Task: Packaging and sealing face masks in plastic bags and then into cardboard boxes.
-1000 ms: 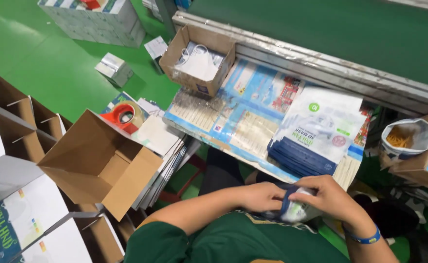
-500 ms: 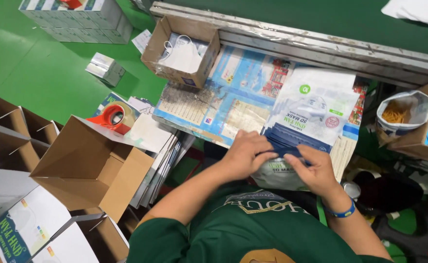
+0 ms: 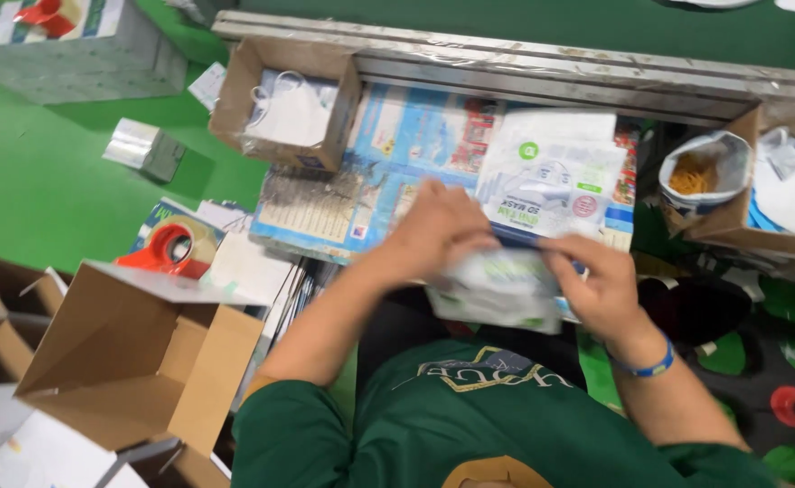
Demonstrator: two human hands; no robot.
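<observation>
Mask packet [image 3: 497, 289]: you have drawn it off the stack of packets [image 3: 551, 176] toward your chest since a moment ago. Your left hand [image 3: 438, 230] and right hand [image 3: 601, 289] both grip it, above the worktable [image 3: 388, 172] edge; handling is under way.
</observation>
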